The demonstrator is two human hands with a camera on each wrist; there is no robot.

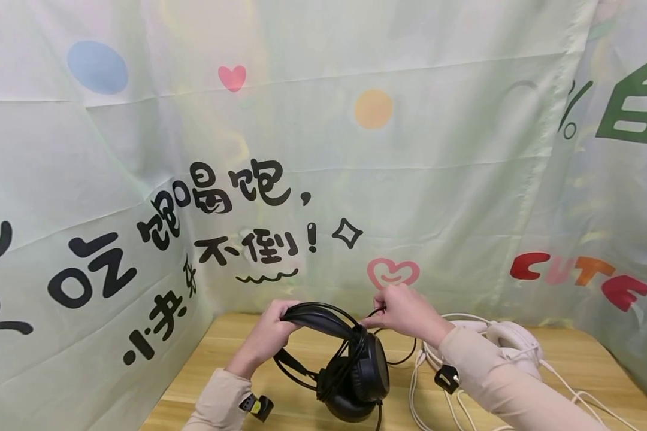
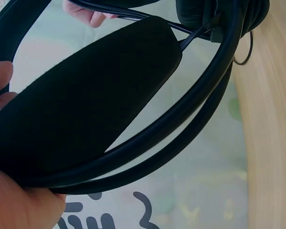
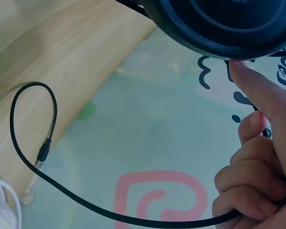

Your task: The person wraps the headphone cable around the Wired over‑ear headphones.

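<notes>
Black over-ear headphones (image 1: 371,370) hang tilted just above the wooden table in the head view, ear cups low and to the right. My left hand (image 1: 269,333) grips their padded headband (image 2: 86,95), thumb on one side and fingers on the other. Thin black cable is wound in several turns around the ear cups. My right hand (image 1: 407,312) holds the cable's loose length (image 3: 86,202) in its curled fingers, and the extended thumb or forefinger reaches the ear cup (image 3: 229,28). From that hand the cable loops away to a small black plug (image 3: 44,151).
White headphones (image 1: 514,342) with a tangled white cable (image 1: 414,389) lie to the right, partly behind my right forearm. The wooden table (image 1: 577,359) ends against a printed cloth backdrop (image 1: 442,197). Small black devices sit on both wrists.
</notes>
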